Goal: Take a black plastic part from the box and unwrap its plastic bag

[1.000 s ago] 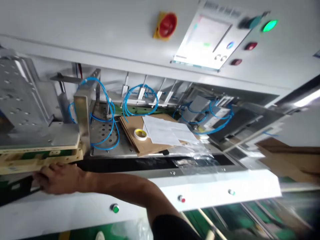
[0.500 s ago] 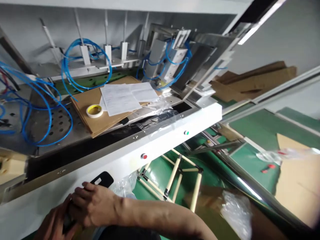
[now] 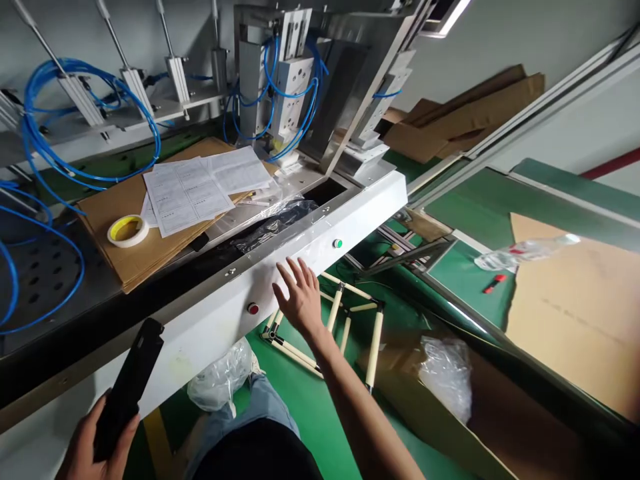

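My left hand [image 3: 84, 448] grips a long black plastic part [image 3: 131, 383], whose notched end points up toward the machine's front rail. My right hand [image 3: 301, 300] is bare and stretched out with its fingers apart, in front of the machine's white front panel [image 3: 210, 333]. To the left of that hand is a red push button [image 3: 253, 309], and up to its right a green push button [image 3: 338, 244]. Its fingertips overlap the panel in view; whether they touch it I cannot tell.
On the machine bed lie cardboard sheets [image 3: 113, 257] with printed papers [image 3: 187, 193] and a tape roll [image 3: 127, 231]. Blue air hoses [image 3: 83, 257] loop at left. Below are a cream tube frame [image 3: 375, 350], a plastic bag [image 3: 223, 377] and an open carton [image 3: 425, 413]. A bottle [image 3: 525, 252] lies at right.
My hands were together at lower left on the black part; now they are apart. My right hand has let go and reached right. The view has shifted right.
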`<state>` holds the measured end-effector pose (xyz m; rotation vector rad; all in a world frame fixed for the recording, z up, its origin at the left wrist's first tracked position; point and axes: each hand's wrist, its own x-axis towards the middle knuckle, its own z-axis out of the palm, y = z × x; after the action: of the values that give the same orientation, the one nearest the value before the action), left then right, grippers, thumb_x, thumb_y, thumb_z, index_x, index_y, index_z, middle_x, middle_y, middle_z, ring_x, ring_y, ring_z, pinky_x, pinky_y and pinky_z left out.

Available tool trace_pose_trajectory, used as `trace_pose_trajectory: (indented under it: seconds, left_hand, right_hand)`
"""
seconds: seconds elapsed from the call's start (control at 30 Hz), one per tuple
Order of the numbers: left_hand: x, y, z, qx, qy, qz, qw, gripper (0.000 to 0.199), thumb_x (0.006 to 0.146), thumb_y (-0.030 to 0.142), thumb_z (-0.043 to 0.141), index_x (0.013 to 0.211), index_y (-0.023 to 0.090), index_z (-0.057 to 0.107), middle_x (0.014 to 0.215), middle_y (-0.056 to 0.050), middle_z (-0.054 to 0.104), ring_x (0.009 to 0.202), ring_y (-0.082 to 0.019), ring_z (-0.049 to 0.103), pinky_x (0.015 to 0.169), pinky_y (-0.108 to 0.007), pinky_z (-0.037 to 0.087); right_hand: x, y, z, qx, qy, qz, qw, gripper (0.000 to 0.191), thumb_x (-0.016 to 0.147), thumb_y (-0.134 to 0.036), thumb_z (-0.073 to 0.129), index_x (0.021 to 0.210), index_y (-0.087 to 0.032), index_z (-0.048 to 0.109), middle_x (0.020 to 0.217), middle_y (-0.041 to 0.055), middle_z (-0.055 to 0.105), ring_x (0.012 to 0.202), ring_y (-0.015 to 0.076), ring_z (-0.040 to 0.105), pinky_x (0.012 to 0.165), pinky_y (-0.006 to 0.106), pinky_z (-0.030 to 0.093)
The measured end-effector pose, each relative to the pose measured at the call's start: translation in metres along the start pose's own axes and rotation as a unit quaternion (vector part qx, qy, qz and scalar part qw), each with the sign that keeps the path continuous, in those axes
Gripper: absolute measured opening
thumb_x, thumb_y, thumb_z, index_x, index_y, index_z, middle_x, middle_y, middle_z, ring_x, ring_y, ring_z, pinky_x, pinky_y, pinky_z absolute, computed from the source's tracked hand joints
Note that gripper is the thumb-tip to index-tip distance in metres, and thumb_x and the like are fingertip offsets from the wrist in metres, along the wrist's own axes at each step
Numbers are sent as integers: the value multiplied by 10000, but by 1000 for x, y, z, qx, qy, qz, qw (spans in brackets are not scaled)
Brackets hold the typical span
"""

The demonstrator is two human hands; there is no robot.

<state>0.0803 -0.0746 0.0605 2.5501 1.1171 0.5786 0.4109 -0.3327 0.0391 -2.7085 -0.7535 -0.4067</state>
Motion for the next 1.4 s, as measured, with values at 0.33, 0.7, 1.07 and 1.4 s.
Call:
trace_pose_trajectory:
  seconds: [0.33, 0.7, 1.07, 1.4]
  left_hand:
    - [-8, -31, 30, -39, 16, 116, 992, 490, 946, 569, 668, 1302, 233, 637, 1158, -114, 803, 996, -307, 785, 730, -353, 631]
    - [-4, -32, 25, -70, -26, 53, 996, 544, 970, 605, 618, 1374, 244, 576, 1286, -141, 763, 1142, -346, 753, 886, -442, 637]
    - [60, 0, -2, -66, 19, 90, 994, 578, 968, 652, 610, 1349, 218, 615, 1191, -158, 766, 1056, -341, 755, 831, -428, 605]
    - [139, 55, 25, -141, -134, 213, 958, 592, 962, 633, 627, 1378, 213, 610, 1275, -140, 756, 1205, -322, 721, 994, -436, 601]
  right_hand:
    - [16, -15, 5, 45, -21, -110, 993, 429, 1031, -428, 613, 1409, -237, 682, 1430, 128, 690, 1297, 328, 566, 1053, 477, 469]
    - [-29, -164, 24, 112, -86, -181, 973, 557, 1007, -537, 637, 1427, -172, 639, 1424, 176, 674, 1252, 328, 578, 992, 461, 505]
    - [-49, -201, 20, 213, -91, -245, 941, 560, 998, -356, 638, 1520, -181, 538, 1542, 190, 578, 1341, 325, 540, 1039, 478, 527]
    - [-40, -102, 27, 111, 80, -198, 971, 375, 1000, -95, 574, 1311, -267, 696, 1292, 84, 743, 1272, 250, 609, 1146, 466, 435]
